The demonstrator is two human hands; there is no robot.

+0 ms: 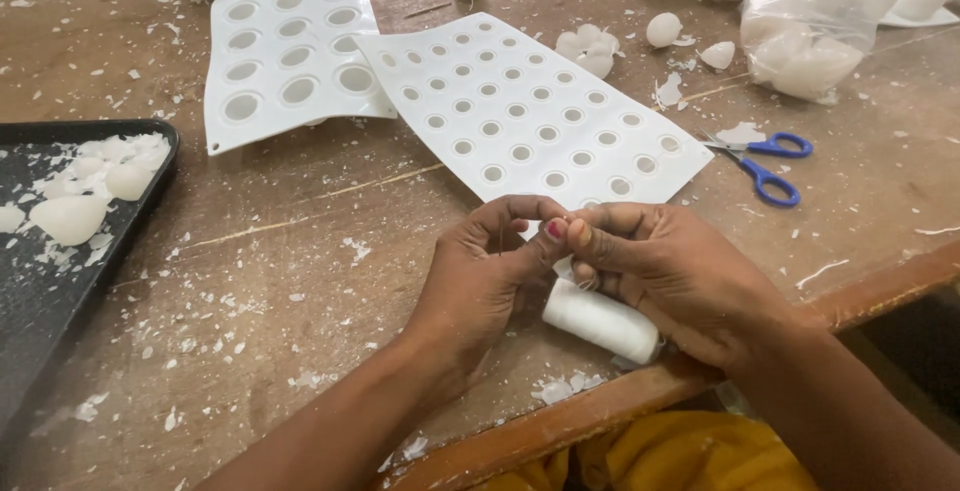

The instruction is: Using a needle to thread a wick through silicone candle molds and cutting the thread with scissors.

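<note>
Both hands, left hand (480, 271) and right hand (660, 276), pinch thread above the white spool (603, 321) (scissors (770, 163) at 2 o'clock), which may roll off the table edge (600, 406)

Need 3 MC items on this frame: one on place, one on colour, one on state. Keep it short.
1. Where do the scissors lie?
A. On the black tray
B. On the table right of the small-hole mould
C. In a plastic bag

2. What colour are the scissor handles?
A. Blue
B. Red
C. Green

3. How is the white thread spool placed?
A. Standing upright on the tray
B. Lying on its side under the right hand
C. Hanging off the table edge

Answers:
1 B: they rest on the wooden table, just past the right edge of the small-hole mould, far from the black tray.
2 A: both loops are blue.
3 B: it lies flat below the right hand, while the left hand meets it fingertip to fingertip above.
</note>
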